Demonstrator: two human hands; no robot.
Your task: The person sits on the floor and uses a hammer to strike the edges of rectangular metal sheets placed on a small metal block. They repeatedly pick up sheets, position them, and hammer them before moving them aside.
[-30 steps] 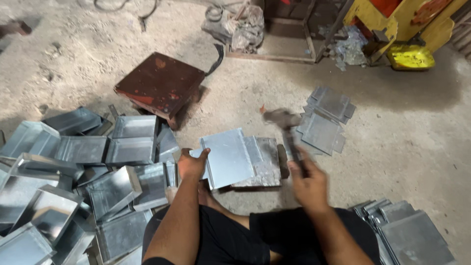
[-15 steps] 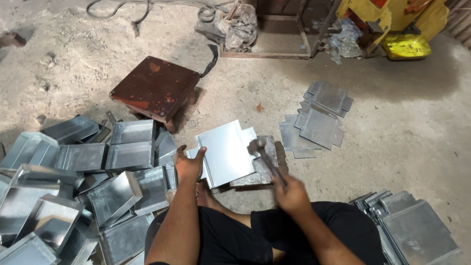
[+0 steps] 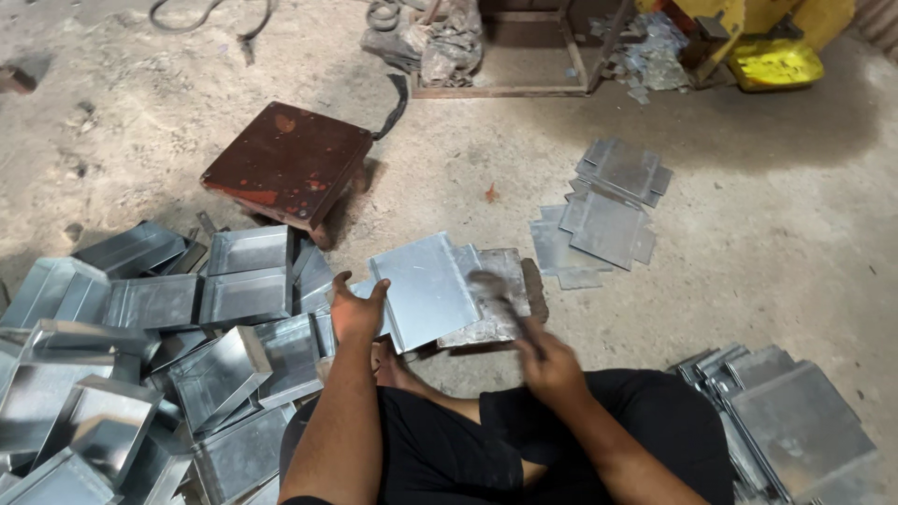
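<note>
A shiny metal sheet (image 3: 426,285) with a bent edge lies on a flat steel block (image 3: 500,271) on the floor in front of me. My left hand (image 3: 357,313) presses on the sheet's left edge, fingers spread. My right hand (image 3: 552,369) grips the handle of a hammer (image 3: 494,290), whose blurred head is down on the sheet's right edge over the block.
Many folded metal trays (image 3: 168,365) are heaped at the left. A low rusty stool (image 3: 285,164) stands behind them. Flat cut sheets (image 3: 603,210) lie at the right, and another stack (image 3: 795,425) sits by my right knee. Yellow machinery (image 3: 776,56) is at the far right.
The hammer came down from a raised position at the right onto the sheet's right edge. My left hand stayed on the sheet, which has shifted only slightly.
</note>
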